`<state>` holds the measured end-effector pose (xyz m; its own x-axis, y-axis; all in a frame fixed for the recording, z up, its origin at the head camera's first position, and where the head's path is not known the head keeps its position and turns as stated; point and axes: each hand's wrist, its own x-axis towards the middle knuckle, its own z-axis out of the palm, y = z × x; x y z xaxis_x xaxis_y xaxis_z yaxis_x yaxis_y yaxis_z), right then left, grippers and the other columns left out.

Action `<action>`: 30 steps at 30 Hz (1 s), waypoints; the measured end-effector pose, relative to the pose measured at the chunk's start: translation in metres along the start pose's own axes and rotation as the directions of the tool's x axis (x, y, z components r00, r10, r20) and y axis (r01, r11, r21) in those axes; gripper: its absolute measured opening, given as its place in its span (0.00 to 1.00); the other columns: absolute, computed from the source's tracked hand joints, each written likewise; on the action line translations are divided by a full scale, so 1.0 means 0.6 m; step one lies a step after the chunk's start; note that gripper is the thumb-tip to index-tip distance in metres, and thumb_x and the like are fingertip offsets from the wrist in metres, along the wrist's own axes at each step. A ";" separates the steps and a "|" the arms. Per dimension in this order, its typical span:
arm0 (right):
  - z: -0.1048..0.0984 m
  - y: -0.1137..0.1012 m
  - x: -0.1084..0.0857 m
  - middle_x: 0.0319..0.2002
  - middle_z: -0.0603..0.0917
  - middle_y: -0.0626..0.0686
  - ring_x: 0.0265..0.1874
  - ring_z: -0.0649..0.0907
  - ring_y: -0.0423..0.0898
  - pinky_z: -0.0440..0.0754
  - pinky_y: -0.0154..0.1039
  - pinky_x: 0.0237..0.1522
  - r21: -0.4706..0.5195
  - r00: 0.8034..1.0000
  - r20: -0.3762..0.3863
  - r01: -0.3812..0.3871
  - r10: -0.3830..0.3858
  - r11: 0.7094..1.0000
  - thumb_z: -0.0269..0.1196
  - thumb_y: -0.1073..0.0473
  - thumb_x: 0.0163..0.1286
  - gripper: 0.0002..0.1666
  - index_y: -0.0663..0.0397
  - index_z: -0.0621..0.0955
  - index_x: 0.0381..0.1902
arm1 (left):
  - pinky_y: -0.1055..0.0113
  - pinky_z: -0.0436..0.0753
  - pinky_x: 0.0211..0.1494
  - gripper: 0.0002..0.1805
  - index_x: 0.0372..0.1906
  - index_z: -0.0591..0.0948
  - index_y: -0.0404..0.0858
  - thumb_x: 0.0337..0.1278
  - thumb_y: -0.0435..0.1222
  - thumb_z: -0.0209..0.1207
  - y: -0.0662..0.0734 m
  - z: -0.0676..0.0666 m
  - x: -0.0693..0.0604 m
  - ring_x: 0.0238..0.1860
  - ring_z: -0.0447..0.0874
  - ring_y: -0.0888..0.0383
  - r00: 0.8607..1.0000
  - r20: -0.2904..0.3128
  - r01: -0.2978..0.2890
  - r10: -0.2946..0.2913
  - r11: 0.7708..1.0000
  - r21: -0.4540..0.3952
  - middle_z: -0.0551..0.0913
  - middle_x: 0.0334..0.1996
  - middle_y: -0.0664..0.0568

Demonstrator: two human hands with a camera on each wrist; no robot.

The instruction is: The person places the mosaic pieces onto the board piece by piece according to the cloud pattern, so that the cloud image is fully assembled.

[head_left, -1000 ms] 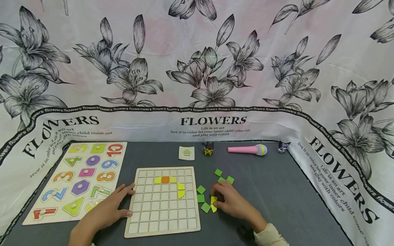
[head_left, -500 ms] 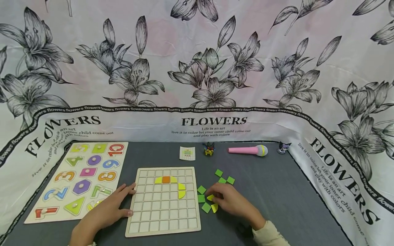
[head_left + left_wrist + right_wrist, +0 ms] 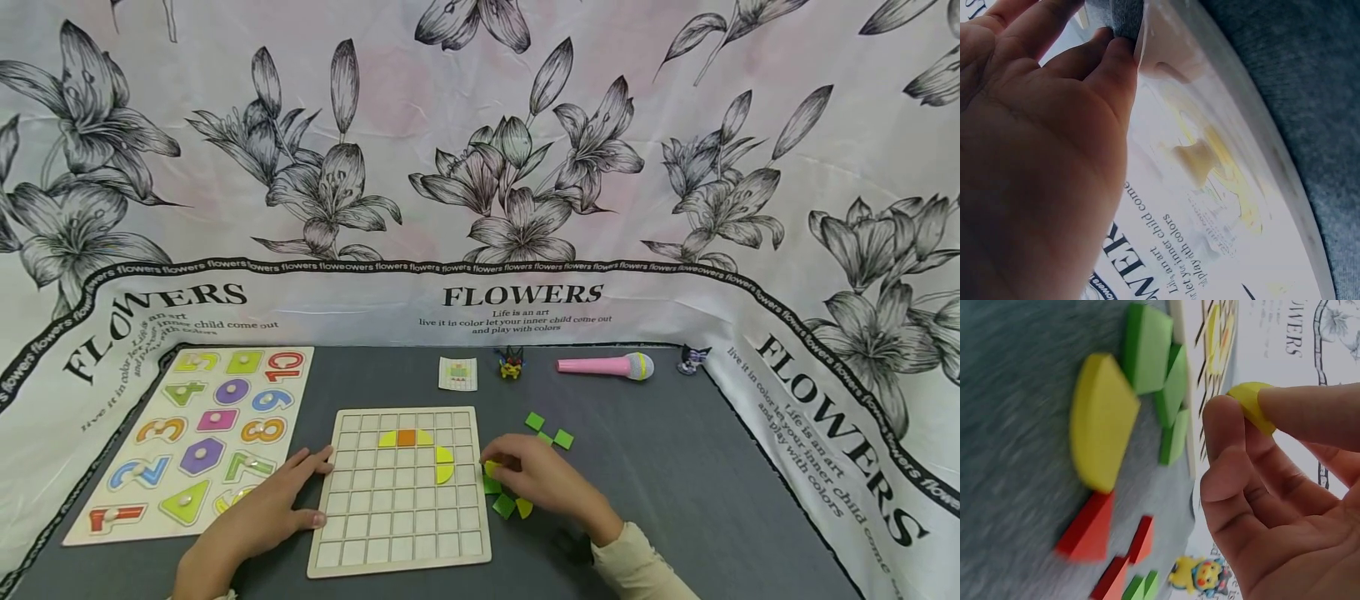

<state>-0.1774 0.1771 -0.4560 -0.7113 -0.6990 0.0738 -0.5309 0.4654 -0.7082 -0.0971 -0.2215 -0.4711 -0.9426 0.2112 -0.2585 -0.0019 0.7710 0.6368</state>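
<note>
Between thumb and fingertips, my right hand (image 3: 543, 477) pinches a yellow quarter-round tile (image 3: 1252, 403), just off the right edge of a wooden grid board (image 3: 397, 569). My left hand (image 3: 262, 517) touches that board's left edge with fingers and thumb spread. On the grid lie an orange square tile (image 3: 406, 437) and several yellow rounded tiles (image 3: 444, 475). Green square tiles (image 3: 505, 506) and another yellow tile (image 3: 524, 507) lie on the table by the right hand. Red triangular tiles (image 3: 1088, 531) show in the right wrist view; the hand hides them in the head view.
A number and shape puzzle board (image 3: 168, 458) lies at the left, partly under the left forearm. Along the back stand a small pattern card (image 3: 457, 374), a yellow figurine (image 3: 511, 363), a pink toy microphone (image 3: 603, 367) and a dark figurine (image 3: 692, 360). Flowered cloth hangs behind.
My right hand has picked up a yellow tile from the loose pieces and moved left with it towards the grid board. The left hand stays at the board's edge.
</note>
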 end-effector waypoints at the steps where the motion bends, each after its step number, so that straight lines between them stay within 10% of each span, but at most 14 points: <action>1: 0.002 -0.003 0.004 0.42 0.87 0.45 0.35 0.81 0.36 0.83 0.38 0.40 0.009 1.000 0.000 -0.005 0.005 1.000 0.65 0.65 0.79 0.09 0.57 0.88 0.52 | 0.26 0.64 0.71 0.41 0.75 0.75 0.39 0.57 0.42 0.78 0.000 0.000 0.000 0.81 0.51 0.26 1.000 -0.002 -0.001 0.001 1.000 -0.002 0.62 0.81 0.32; 30: 0.055 -0.050 0.090 0.38 0.88 0.48 0.36 0.87 0.36 0.84 0.34 0.37 0.153 1.000 0.020 0.014 -0.018 0.988 0.68 0.67 0.73 0.05 0.52 0.82 0.40 | 0.27 0.63 0.73 0.37 0.72 0.77 0.39 0.59 0.41 0.77 -0.006 0.002 -0.004 0.81 0.51 0.27 0.999 -0.008 -0.031 0.031 1.000 -0.006 0.62 0.82 0.36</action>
<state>-0.1847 0.1073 -0.4539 -0.6928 -0.7175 0.0725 -0.4643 0.3668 -0.8062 -0.0944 -0.2240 -0.4740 -0.9448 0.2302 -0.2332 0.0251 0.7605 0.6489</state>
